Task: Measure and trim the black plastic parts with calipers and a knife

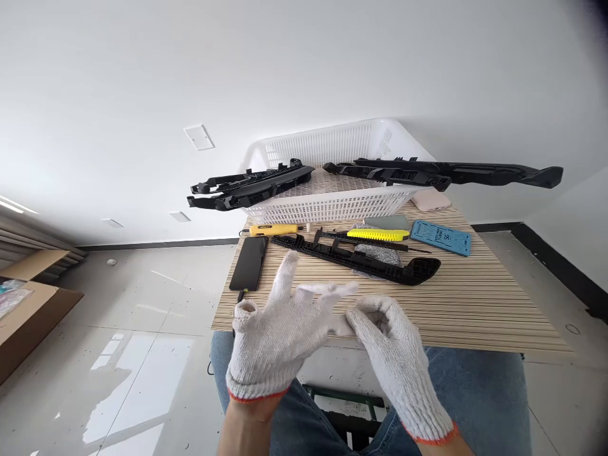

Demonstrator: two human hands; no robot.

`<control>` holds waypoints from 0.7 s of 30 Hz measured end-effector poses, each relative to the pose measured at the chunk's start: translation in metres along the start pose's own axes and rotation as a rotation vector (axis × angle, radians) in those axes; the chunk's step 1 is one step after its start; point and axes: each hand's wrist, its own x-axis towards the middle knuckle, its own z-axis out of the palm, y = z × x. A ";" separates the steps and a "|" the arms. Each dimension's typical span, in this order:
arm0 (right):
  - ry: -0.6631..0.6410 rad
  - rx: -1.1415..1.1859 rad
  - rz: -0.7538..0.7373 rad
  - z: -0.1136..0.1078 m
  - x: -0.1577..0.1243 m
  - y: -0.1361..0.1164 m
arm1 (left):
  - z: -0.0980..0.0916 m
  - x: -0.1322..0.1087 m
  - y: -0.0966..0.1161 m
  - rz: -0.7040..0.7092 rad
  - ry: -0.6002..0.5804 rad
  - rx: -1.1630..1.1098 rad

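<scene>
My left hand [275, 329] wears a white knitted glove with a red-edged cuff, its fingers spread over the table's front edge. The thumb part of that glove looks short, with a rolled, open-looking end. My right hand [396, 354], in a matching glove, pinches the tip of one finger of the left glove [336, 325]. Just beyond the hands lies a long black plastic trim piece [361, 259] with clips along it, partly over a grey cloth [380, 253]. A black phone [247, 263] with a cable plugged in lies left of it.
Behind, a white plastic basket [332, 208] holds several black trim pieces [266, 183] that stick out over its sides. A yellow electric screwdriver [275, 229], a yellow-handled tool [377, 235], a thin black screwdriver [365, 242] and a blue box [441, 237] lie before it on the striped table [494, 310].
</scene>
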 end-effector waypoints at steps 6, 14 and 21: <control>0.053 -0.105 -0.528 0.003 -0.027 -0.001 | 0.009 0.024 -0.008 0.161 -0.076 -0.145; -0.166 -0.364 -0.969 0.035 -0.046 -0.010 | -0.010 0.053 -0.038 0.121 -0.113 -0.177; 0.059 -0.403 -0.902 0.051 -0.046 -0.005 | -0.017 0.057 -0.043 0.104 -0.102 -0.150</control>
